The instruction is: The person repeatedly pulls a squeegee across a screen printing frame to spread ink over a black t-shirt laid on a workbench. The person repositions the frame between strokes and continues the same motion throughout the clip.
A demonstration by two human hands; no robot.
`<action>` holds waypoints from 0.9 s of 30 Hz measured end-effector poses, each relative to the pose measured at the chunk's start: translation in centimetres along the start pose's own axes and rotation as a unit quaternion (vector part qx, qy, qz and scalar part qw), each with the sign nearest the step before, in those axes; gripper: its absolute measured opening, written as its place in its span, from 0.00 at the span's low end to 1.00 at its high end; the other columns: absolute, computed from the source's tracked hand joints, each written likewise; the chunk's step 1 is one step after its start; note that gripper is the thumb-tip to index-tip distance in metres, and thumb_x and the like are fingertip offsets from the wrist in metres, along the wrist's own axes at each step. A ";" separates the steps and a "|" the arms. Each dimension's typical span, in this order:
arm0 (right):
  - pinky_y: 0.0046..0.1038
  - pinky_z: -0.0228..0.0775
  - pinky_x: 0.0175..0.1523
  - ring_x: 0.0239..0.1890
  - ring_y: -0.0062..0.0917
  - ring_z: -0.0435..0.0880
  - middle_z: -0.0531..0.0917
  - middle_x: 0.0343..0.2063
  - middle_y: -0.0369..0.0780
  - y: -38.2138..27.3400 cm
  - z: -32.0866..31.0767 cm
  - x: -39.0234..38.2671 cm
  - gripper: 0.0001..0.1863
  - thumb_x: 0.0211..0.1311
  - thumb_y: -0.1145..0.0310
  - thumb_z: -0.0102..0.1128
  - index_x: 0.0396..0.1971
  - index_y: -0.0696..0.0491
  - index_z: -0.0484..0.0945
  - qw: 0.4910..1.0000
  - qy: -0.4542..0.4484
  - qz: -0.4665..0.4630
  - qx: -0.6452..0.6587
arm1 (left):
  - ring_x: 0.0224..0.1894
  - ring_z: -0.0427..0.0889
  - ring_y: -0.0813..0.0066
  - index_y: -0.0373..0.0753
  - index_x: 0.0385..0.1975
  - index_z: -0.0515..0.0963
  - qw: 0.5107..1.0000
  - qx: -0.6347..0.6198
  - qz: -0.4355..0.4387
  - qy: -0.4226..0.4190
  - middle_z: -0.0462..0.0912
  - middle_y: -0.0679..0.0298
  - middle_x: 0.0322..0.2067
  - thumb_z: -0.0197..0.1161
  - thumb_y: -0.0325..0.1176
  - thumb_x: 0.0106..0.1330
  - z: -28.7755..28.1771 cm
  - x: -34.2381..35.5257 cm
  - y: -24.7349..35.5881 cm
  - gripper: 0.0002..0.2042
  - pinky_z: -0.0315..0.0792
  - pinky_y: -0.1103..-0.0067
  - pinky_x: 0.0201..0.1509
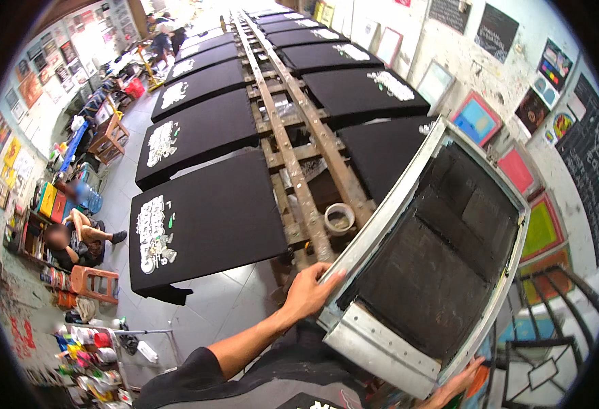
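Observation:
My left hand [313, 290] is closed on the left rim of a large screen-printing frame [388, 200], which is held tilted above the right side of the table. My right hand [459, 382], partly hidden, holds the frame's lower right end. The mesh inside [436, 252] is coated in dark ink. To the left of the frame, black garments [224, 204] with white-and-green prints [155, 233] lie on flat platens in two long rows. A small round tub [339, 217] stands between the rusty central rails [292, 163], beside the frame.
A person [81, 242] sits low at the left near shelves and a stool [95, 283]. Others [164, 42] are at the far end. A cart with bottles [95, 347] stands lower left. A black metal railing [551, 320] and coloured screens [538, 228] are at the right.

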State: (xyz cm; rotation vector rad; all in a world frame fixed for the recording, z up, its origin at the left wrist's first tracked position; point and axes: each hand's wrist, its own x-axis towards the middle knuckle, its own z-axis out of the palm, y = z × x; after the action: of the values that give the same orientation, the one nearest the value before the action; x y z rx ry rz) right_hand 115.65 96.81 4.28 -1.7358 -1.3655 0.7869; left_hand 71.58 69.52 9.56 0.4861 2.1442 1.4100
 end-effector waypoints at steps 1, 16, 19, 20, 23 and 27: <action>0.41 0.74 0.72 0.66 0.43 0.85 0.86 0.64 0.53 -1.9 0.1 1.4 0.49 0.87 0.31 0.41 0.68 0.68 0.81 0.998 -0.039 0.029 0.033 | 0.44 0.88 0.76 0.31 0.57 0.88 1.000 -0.017 -0.009 0.005 0.94 0.58 0.43 0.71 0.53 0.80 1.7 0.1 0.4 0.26 0.81 0.72 0.52; 0.47 0.66 0.80 0.78 0.47 0.75 0.78 0.74 0.56 -7.0 6.8 26.2 0.53 0.83 0.25 0.41 0.75 0.66 0.76 0.998 -0.043 -0.026 -0.045 | 0.41 0.90 0.69 0.33 0.53 0.89 0.987 -0.079 -0.061 0.125 0.94 0.56 0.40 0.71 0.56 0.78 19.0 4.2 7.8 0.27 0.81 0.70 0.50; 0.48 0.66 0.80 0.77 0.46 0.76 0.77 0.75 0.56 -7.2 8.0 32.3 0.53 0.84 0.26 0.39 0.73 0.67 0.77 0.997 -0.045 -0.032 -0.062 | 0.40 0.86 0.80 0.33 0.55 0.89 0.989 -0.084 -0.034 0.113 0.93 0.62 0.39 0.71 0.52 0.80 22.8 8.0 9.5 0.24 0.80 0.76 0.48; 0.48 0.66 0.80 0.77 0.46 0.76 0.76 0.75 0.57 -6.7 8.6 34.4 0.54 0.83 0.25 0.41 0.75 0.67 0.75 0.998 -0.044 -0.031 -0.040 | 0.42 0.87 0.78 0.33 0.56 0.88 0.989 -0.084 -0.031 0.116 0.93 0.60 0.41 0.71 0.53 0.80 24.2 9.4 10.0 0.25 0.80 0.74 0.50; 0.46 0.69 0.79 0.74 0.47 0.79 0.78 0.73 0.59 -7.5 9.0 40.5 0.57 0.81 0.23 0.44 0.78 0.69 0.70 0.998 -0.060 -0.014 -0.013 | 0.45 0.88 0.76 0.32 0.56 0.88 0.990 -0.092 -0.040 0.098 0.94 0.58 0.43 0.71 0.53 0.80 28.7 13.9 12.5 0.25 0.80 0.73 0.53; 0.44 0.73 0.75 0.71 0.45 0.83 0.81 0.69 0.59 -10.8 10.0 47.3 0.57 0.82 0.25 0.45 0.74 0.72 0.73 0.998 -0.047 0.012 0.042 | 0.46 0.90 0.74 0.31 0.57 0.88 0.995 -0.080 -0.038 0.055 0.95 0.57 0.45 0.71 0.53 0.80 34.6 21.1 16.7 0.26 0.81 0.71 0.54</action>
State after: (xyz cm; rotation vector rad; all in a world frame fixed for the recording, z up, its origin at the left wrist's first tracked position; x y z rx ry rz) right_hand 112.95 146.08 8.26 -1.6713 -1.3548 0.9372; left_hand 75.71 113.15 9.06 0.2686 2.0896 1.5827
